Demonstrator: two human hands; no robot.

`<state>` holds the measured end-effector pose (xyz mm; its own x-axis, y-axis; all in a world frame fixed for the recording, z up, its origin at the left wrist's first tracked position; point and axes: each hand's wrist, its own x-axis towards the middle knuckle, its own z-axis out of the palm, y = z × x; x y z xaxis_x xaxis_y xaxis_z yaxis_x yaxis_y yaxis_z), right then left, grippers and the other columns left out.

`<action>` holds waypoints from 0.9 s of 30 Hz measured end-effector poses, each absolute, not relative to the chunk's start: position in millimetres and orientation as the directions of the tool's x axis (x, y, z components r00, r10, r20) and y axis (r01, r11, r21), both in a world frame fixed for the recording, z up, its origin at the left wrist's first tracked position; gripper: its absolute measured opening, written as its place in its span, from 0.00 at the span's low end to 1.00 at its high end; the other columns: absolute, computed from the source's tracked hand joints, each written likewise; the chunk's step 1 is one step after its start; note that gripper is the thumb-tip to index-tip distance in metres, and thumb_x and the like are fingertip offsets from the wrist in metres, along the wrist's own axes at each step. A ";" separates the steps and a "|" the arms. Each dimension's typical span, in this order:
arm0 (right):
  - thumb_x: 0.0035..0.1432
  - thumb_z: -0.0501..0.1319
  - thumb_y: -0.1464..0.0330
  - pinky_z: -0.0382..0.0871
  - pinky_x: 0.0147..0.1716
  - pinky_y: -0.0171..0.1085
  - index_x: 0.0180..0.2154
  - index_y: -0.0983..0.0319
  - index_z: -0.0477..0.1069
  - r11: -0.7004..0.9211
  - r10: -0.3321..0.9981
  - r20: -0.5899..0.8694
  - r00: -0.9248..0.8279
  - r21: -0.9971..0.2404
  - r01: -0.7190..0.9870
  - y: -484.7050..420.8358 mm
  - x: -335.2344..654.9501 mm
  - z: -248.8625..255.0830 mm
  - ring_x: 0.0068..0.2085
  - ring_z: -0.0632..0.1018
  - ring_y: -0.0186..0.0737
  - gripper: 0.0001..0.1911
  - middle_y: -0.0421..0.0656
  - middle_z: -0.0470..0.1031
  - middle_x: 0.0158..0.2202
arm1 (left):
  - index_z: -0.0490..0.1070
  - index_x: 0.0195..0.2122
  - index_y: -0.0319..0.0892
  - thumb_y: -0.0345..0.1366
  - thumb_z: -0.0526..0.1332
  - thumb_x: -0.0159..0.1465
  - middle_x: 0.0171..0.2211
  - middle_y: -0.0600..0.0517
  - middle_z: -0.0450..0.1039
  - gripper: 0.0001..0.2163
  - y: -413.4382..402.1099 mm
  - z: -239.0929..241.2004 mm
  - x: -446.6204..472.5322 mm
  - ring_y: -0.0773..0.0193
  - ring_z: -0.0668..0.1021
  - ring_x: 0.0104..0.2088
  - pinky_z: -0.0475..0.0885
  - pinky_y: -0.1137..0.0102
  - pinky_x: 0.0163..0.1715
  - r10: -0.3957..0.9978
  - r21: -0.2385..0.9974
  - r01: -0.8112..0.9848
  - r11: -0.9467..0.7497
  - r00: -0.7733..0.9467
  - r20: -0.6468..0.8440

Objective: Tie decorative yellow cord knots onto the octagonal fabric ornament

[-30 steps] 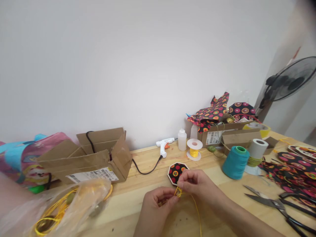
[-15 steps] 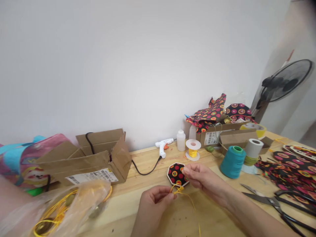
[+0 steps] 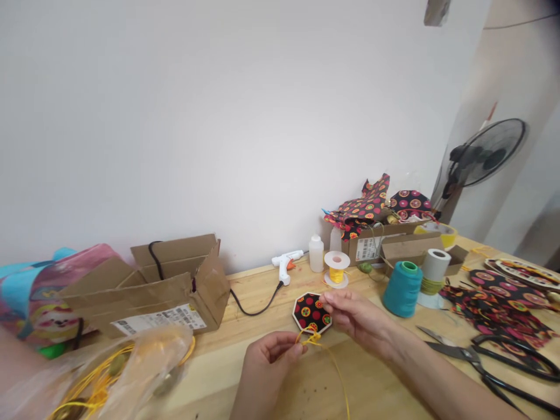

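Observation:
My right hand [image 3: 350, 312] pinches the right edge of a small octagonal piece [image 3: 312, 312], covered in black fabric with red and yellow rounds and rimmed in white. The piece faces me, tilted up above the table. My left hand [image 3: 273, 353] is closed just below it, thumb and finger pressed on a yellow cord [image 3: 336, 364]. That cord loops into a loose knot at the lower edge of the piece, and its tail runs down toward the table's front. My right fingertips partly cover the piece's edge.
Large black scissors [image 3: 475, 353] lie open at right, near fabric scraps [image 3: 494, 315]. A teal thread cone [image 3: 403, 289], yellow cord spool [image 3: 336, 268], bottle [image 3: 315, 254] and glue gun [image 3: 285, 265] stand behind. At left are a cardboard box [image 3: 157, 297] and a plastic bag [image 3: 144, 356].
The view has shifted slightly, so most things sit a little lower and further left. Both hands keep their grips, and the cord's tail now hangs in a smoother curve.

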<state>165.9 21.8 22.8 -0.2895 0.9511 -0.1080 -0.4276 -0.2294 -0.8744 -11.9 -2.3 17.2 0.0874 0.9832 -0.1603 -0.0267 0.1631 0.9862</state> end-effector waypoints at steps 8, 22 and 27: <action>0.46 0.59 0.59 0.41 0.16 0.30 0.18 0.66 0.65 -0.048 0.992 -0.015 -0.125 -0.963 -0.266 24.9 167.0 19.0 0.14 0.51 0.23 0.17 0.32 0.55 0.09 | 0.74 0.20 0.39 0.35 0.67 0.38 0.20 0.50 0.78 0.07 -1.7 17.0 -11.3 0.61 0.77 0.25 0.69 0.74 0.25 0.981 0.984 -0.045 0.173 0.100 -0.168; 0.45 0.63 0.67 0.51 0.14 0.19 0.17 0.65 0.54 -0.228 0.912 0.246 -0.327 -0.358 -0.905 22.1 179.8 26.7 0.15 0.52 0.20 0.18 0.31 0.50 0.16 | 0.73 0.20 0.39 0.34 0.67 0.39 0.21 0.52 0.77 0.07 0.6 13.0 -14.4 0.63 0.77 0.26 0.69 0.75 0.27 0.979 0.983 -0.064 0.173 0.118 -0.165; 0.49 0.60 0.70 0.57 0.17 0.19 0.20 0.65 0.61 -0.179 0.922 0.276 -0.273 -0.324 -0.929 24.8 179.7 23.5 0.17 0.59 0.20 0.10 0.33 0.58 0.19 | 0.73 0.21 0.39 0.34 0.67 0.38 0.21 0.51 0.77 0.08 0.6 11.1 -15.2 0.62 0.77 0.26 0.70 0.74 0.27 0.978 0.981 -0.052 0.186 0.110 -0.179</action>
